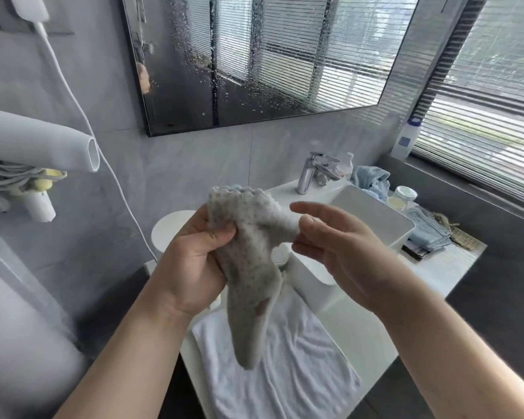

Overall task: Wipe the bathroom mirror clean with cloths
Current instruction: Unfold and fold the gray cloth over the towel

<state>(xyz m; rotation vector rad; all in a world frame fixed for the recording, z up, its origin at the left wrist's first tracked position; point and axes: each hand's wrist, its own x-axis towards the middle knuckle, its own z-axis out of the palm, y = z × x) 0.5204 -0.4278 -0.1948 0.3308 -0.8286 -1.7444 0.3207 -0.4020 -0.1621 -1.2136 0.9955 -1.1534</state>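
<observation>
A grey-white textured cloth [248,267] hangs in front of me above the counter. My left hand [191,267] grips its middle with curled fingers. My right hand [330,240] pinches the cloth's upper right corner between thumb and fingers. The mirror [254,55] is on the wall above and behind, covered with water drops and streaks. It reflects window blinds.
A white towel [285,367] lies on the counter below the cloth. A white basin [372,213] with a chrome tap [312,170] stands behind, a blue cloth [372,179] and jars beside it. A hair dryer [43,143] with its cord hangs at left. A bottle [406,137] stands on the sill.
</observation>
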